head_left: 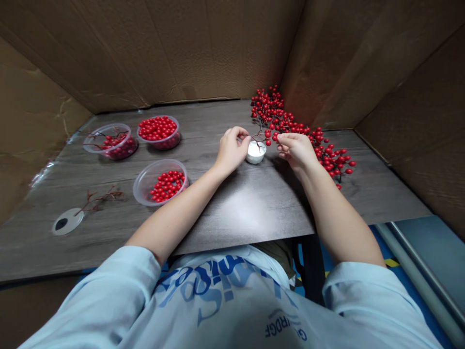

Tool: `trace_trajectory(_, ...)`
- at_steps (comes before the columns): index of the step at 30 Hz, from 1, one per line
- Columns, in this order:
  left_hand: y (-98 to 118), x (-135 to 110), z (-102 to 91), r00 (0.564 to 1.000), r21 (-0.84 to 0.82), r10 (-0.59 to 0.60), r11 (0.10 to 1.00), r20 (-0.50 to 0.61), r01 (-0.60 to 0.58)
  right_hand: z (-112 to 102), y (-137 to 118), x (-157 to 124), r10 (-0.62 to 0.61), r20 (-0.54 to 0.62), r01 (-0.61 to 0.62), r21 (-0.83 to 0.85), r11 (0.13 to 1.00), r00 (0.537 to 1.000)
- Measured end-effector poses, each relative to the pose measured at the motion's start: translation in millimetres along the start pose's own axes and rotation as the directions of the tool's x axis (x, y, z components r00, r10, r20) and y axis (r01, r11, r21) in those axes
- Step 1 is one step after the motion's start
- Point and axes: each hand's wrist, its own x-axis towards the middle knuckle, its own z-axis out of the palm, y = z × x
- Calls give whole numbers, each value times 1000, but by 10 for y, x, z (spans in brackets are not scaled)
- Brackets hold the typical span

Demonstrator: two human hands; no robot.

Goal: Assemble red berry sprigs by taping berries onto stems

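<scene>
My left hand (pixel 234 148) is closed in a pinch on a thin brown artificial twig (pixel 258 137), which carries a few red berries. The twig reaches over a small white cup (pixel 256 153) with white stuff inside. On the other side, my right hand (pixel 296 149) pinches a red artificial berry (pixel 275 137) at the twig's right end. Whether that berry sits fully on its stem is too small to tell. Behind and right of my right hand lies a pile of red berry branches (pixel 267 106).
On the left stand a tub full of red berries (pixel 174 140), a partly filled tub (pixel 140 186), and a tub with berries and twigs (pixel 125 148). Bare brown twigs (pixel 105 196) lie by a whitish disc (pixel 74 223) with a dark spot. Cardboard walls (pixel 218 53) enclose the table.
</scene>
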Motion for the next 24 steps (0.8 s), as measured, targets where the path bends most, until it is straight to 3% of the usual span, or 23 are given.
trace_trajectory(3, 57, -74, -83, 995, 75, 95, 993, -35, -92, 2, -38, -23, 74, 13, -75, 93, 993, 997)
trace_trajectory(6, 130, -183, -195, 952, 236, 297, 932, -66, -275, 11, -65, -52, 108, 38, -113, 143, 983, 993)
trace_trajectory(12, 104, -302, -299, 817, 422, 555, 710, 156, -563, 46, -81, -98, 225, 96, -238, 166, 957, 970)
trace_trajectory(17, 2, -297, -315, 745, 455, 622, 605, 242, -653, 71, -77, -138, 247, 138, -265, 130, 956, 959)
trace_trajectory(20, -7, -291, -354, 745, 448, 622, 609, 243, -655, 93, -85, -171, 266, 178, -291, 134, 947, 947)
trace_trajectory(24, 22, -312, -399, 818, 401, 545, 718, 184, -569, 123, -91, -215, 222, 190, -243, 92, 966, 956)
